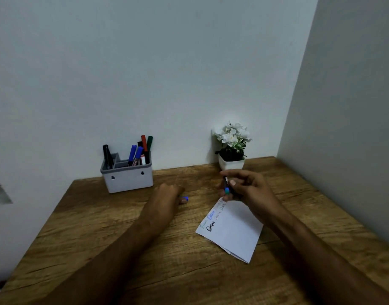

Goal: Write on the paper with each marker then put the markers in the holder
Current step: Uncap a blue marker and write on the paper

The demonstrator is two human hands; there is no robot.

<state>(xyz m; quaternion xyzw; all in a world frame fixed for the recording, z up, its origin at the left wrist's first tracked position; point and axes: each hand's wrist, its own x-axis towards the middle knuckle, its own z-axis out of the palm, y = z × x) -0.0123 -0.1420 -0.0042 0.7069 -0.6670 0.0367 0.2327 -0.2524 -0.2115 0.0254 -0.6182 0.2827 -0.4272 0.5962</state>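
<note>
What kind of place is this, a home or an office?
Probably a small writing desk in a room corner, at home or in an office; I cannot tell which. A wooden table stands against plain walls, with a grey marker holder and a potted white flower plant.

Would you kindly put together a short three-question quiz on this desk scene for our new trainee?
1. True or false: the paper already has writing on it.
2. Which hand holds a marker above the paper: A) left, B) right?
3. Fill in: the holder stands against the ____.

Key:
1. True; several words run along its upper edge.
2. B; the right hand grips a marker, while the left hand rests on the table over a small blue piece.
3. Wall.
</note>
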